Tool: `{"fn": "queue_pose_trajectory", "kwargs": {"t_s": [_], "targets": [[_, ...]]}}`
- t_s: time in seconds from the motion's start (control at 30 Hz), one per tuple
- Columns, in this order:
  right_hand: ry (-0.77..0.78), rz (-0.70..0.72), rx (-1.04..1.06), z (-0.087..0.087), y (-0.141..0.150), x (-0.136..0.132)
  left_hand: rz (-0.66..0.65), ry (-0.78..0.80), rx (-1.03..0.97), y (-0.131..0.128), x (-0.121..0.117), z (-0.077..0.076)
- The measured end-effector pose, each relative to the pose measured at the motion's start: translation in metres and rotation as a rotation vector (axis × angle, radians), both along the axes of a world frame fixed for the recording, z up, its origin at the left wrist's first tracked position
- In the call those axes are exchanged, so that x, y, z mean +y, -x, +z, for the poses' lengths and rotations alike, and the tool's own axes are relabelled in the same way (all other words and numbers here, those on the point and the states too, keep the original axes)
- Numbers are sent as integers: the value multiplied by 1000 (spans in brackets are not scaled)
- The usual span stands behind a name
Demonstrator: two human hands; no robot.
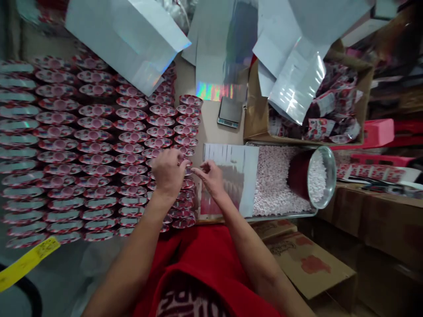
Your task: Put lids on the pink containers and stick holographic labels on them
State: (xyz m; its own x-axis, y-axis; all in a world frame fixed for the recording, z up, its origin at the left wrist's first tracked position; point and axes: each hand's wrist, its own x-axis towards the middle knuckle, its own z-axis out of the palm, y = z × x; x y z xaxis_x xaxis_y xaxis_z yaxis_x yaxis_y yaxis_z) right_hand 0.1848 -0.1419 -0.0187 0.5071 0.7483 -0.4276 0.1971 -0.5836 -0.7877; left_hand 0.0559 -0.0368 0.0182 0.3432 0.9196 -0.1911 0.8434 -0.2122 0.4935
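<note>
"At the right edge of the standing rows, where do we locate the printed packs (189, 120)?"

"We locate the closest packs at the fingers of our left hand (168, 171), left of the flat sheet (243, 176). Our right hand (212, 177) is just beside, thumb towards the left."

"Do we have a grip?"

"Both hands show curled fingers; we cannot tell whether either set grasps anything."

"How do we rate the handling?"

"We judge each pack light, thin-walled and flexible, slightly slippery and easily creased. We recommend 2 fingertips and 1 thumb at a narrow end of the oval, without squeezing the middle."

"Which orientation do we record?"

"We record oval faces upward, with the long axis running left to right."
</note>
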Motion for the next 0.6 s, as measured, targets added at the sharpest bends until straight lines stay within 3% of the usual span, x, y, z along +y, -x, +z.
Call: {"fn": "queue_pose_trajectory", "kwargs": {"t_s": [0.07, 0.13, 0.2, 0.27, 0.37, 0.6], "targets": [[14, -27, 12, 5, -27, -16, -194, 66, -106, -51, 5, -5], [56, -63, -73, 8, -58, -36, -322, 113, -140, -105, 9, -21], [64, -92, -249, 8, -85, -54, -404, 161, -114, -151, 12, -42], [23, -89, -457, 5, -105, -66, -472, 219, -56, -179, 17, -61], [-48, 2, -656, -3, -124, -65, -503, 269, -2, -190, 25, -75], [-36, 354, -790, -20, -138, -26, -513, 310, -78, -171, 21, -68]]}}
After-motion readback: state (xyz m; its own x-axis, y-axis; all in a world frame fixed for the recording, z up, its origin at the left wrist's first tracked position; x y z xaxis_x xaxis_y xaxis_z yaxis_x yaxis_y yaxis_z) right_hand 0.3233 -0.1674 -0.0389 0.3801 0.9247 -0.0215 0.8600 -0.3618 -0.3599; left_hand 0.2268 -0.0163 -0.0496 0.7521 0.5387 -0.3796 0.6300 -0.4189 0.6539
